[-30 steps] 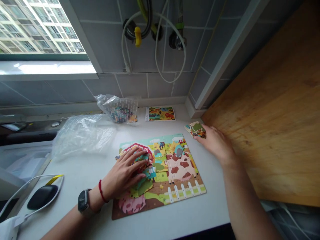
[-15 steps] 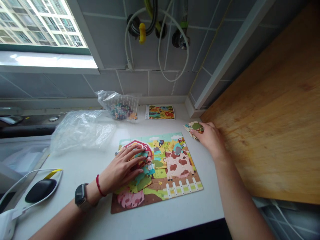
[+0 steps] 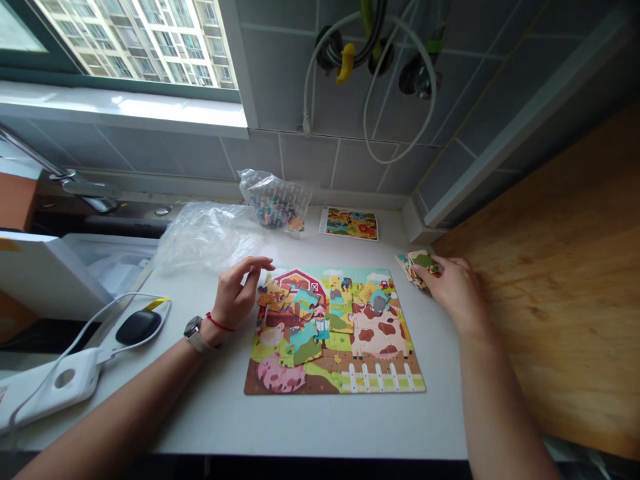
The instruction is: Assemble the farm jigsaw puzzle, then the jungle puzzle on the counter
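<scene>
A farm puzzle (image 3: 320,383) with a barn, a cow and a pig lies on the white counter, and several loose pieces rest on top of it. My left hand (image 3: 239,293) hovers at the puzzle's upper left edge, its fingers bent and apart, holding nothing I can see. To the right of the puzzle, my right hand (image 3: 453,283) grips a small stack of puzzle pieces (image 3: 421,261) between thumb and fingers. More pieces stick out at the left of that stack.
Behind the puzzle are a clear bag of small pieces (image 3: 275,207), a crumpled plastic bag (image 3: 210,233) and a picture card (image 3: 349,223). A black device (image 3: 139,327) and a power strip (image 3: 55,387) sit at left. A wooden board (image 3: 560,320) stands at right.
My left hand has lifted off the puzzle and moved to its upper left, uncovering the pieces beneath. My right hand stays at the stack. The camera view has turned left.
</scene>
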A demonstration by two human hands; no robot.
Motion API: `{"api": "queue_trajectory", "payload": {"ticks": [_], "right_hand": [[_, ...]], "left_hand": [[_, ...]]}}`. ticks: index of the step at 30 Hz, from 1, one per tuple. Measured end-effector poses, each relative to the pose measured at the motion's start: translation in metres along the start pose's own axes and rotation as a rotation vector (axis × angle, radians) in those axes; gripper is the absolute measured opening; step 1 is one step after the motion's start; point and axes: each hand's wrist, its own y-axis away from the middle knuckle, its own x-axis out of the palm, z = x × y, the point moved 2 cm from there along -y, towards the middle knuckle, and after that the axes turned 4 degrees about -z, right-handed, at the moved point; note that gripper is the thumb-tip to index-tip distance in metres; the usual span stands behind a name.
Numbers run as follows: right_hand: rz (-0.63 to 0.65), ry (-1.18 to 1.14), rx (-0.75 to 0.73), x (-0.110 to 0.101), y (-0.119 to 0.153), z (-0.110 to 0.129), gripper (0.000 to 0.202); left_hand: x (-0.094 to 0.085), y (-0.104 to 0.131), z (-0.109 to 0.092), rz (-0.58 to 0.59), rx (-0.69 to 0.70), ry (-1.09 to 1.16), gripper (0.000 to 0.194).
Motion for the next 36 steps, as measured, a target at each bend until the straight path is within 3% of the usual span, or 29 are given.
{"api": "queue_trajectory", "payload": {"ticks": [3,6,13,18,22,25,29,33,36], "right_hand": [[-0.018,0.001,0.003,0.000,-0.002,-0.002,0.045],[-0.017,-0.010,0.005,0.002,-0.005,-0.009,0.050],[-0.075,-0.086,0.032,0.011,-0.012,-0.025,0.063],[-0.090,-0.126,0.059,0.003,-0.012,-0.023,0.058],[-0.095,-0.387,0.163,-0.005,-0.012,-0.015,0.044],[-0.076,-0.781,0.236,-0.003,-0.008,0.003,0.052],[0.157,-1.198,0.199,0.012,0.011,0.052,0.060],[0.387,-1.213,0.051,0.034,0.045,0.100,0.055],[0.493,-1.141,-0.036,0.047,0.066,0.116,0.047]], "left_hand": [[0.001,-0.002,0.000,0.019,-0.005,0.003,0.022],[0.003,-0.002,-0.003,0.092,0.107,0.023,0.021],[0.018,0.006,-0.006,0.447,0.409,-0.019,0.027],[0.022,0.009,-0.002,0.497,0.446,-0.059,0.026],[0.023,0.011,0.003,0.549,0.425,-0.086,0.030],[0.024,0.012,0.005,0.566,0.405,-0.093,0.031],[0.025,0.012,0.004,0.562,0.393,-0.071,0.028],[0.025,0.011,0.002,0.559,0.387,-0.059,0.025],[0.024,0.010,0.000,0.573,0.375,-0.060,0.027]]}}
